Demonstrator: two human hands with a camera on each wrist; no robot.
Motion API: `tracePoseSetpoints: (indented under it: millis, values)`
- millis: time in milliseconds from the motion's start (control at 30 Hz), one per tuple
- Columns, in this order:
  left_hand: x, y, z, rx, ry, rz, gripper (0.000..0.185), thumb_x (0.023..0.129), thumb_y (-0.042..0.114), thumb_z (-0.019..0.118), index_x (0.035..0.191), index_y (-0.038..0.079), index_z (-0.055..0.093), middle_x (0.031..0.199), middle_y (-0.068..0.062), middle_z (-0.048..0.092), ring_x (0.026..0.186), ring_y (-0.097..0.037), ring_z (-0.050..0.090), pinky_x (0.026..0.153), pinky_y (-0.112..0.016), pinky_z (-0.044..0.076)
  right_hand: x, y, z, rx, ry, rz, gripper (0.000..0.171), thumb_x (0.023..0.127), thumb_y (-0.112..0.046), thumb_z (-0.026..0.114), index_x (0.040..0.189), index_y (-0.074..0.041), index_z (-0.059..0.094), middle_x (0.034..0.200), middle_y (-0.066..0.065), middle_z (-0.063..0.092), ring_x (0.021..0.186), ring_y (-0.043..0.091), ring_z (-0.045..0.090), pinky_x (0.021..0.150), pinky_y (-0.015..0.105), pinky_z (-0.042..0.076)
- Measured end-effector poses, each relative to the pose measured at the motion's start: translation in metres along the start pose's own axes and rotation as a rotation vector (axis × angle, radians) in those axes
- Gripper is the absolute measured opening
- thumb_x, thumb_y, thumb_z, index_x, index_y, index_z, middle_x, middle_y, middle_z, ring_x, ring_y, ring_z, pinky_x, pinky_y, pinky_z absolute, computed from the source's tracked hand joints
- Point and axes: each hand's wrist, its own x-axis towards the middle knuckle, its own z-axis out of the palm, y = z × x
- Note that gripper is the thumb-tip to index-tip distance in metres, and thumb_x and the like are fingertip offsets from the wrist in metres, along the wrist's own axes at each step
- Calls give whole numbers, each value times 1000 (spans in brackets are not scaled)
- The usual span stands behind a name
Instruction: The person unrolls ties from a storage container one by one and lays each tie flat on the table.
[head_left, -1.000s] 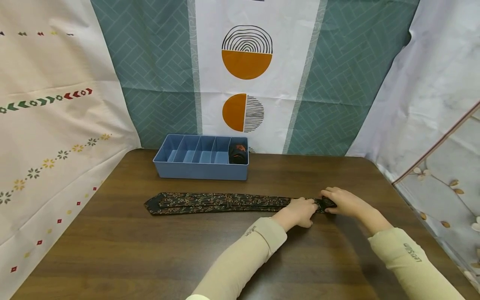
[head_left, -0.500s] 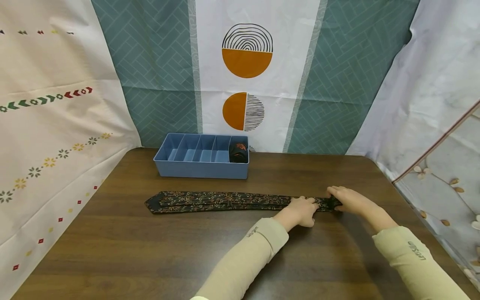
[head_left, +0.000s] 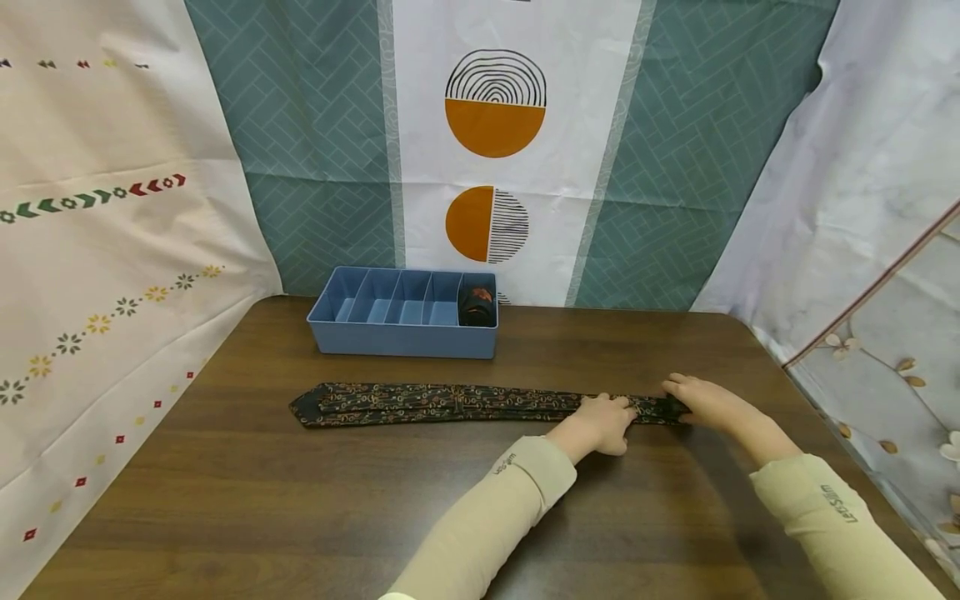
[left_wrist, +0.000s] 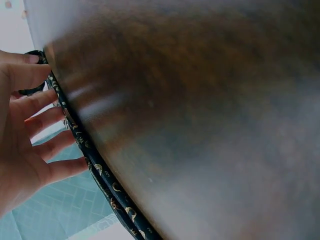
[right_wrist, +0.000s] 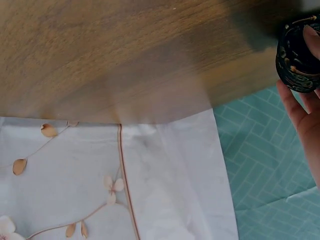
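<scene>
A dark necktie (head_left: 420, 405) with a small gold-and-red pattern lies lengthwise across the table, its wide pointed end at the left. My left hand (head_left: 598, 423) rests on its narrower part, and in the left wrist view the spread, fairly straight fingers of that hand (left_wrist: 30, 135) touch the tie (left_wrist: 117, 190). At the tie's right end, my right hand (head_left: 711, 406) holds a rolled-up portion. The right wrist view shows this roll (right_wrist: 295, 62) as a round coil between thumb and fingers, with part of the hand (right_wrist: 310, 117) cut off by the frame edge.
Behind the tie stands a blue divided box (head_left: 405, 342); a rolled dark tie with an orange motif (head_left: 477, 307) sits in its rightmost compartment. The brown wooden table (head_left: 300, 500) is bordered by hanging patterned cloths (head_left: 675, 167) at the back and sides.
My right hand has shifted a little to the right along with the rolled end of the necktie. The left hand has stayed almost in place.
</scene>
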Motion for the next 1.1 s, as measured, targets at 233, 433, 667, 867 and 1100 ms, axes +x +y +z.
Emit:
tracePoseSetpoints:
  millis: [233, 433, 667, 867, 1100]
  values:
    - [1, 0, 3, 3, 1, 7, 55, 93, 36, 55, 144, 35, 37, 152, 13, 29, 139, -16, 34, 107, -40, 39, -3, 3, 0, 55, 27, -7, 40, 64, -1, 82, 93, -2, 54, 89, 8, 62, 80, 29, 64, 68, 41, 53]
    - [0, 3, 6, 5, -1, -5, 55, 92, 37, 57, 143, 35, 38, 152, 14, 29, 139, -15, 33, 107, -40, 39, -8, 4, -1, 42, -18, 17, 47, 64, -5, 82, 104, 6, 59, 100, 22, 60, 89, 39, 62, 74, 46, 53]
    - [0, 6, 9, 22, 6, -7, 55, 92, 38, 57, 143, 36, 37, 152, 15, 29, 139, -14, 32, 108, -39, 38, -14, 6, 3, -2, -6, 27, 48, 62, -6, 83, 103, 6, 61, 106, 29, 62, 94, 44, 60, 78, 49, 52]
    - [-2, 4, 9, 34, 19, 11, 55, 93, 38, 55, 144, 34, 36, 152, 14, 29, 139, -15, 33, 107, -40, 39, -16, 12, 7, 32, 29, 13, 39, 63, -3, 83, 92, -2, 57, 96, 18, 65, 86, 37, 62, 72, 46, 53]
    - [-2, 7, 6, 104, 41, -15, 51, 95, 46, 48, 144, 33, 37, 151, 15, 31, 138, -14, 34, 107, -41, 39, -17, 18, 3, 47, 48, 41, 40, 65, -1, 81, 98, 4, 59, 98, 19, 64, 90, 39, 62, 76, 49, 52]
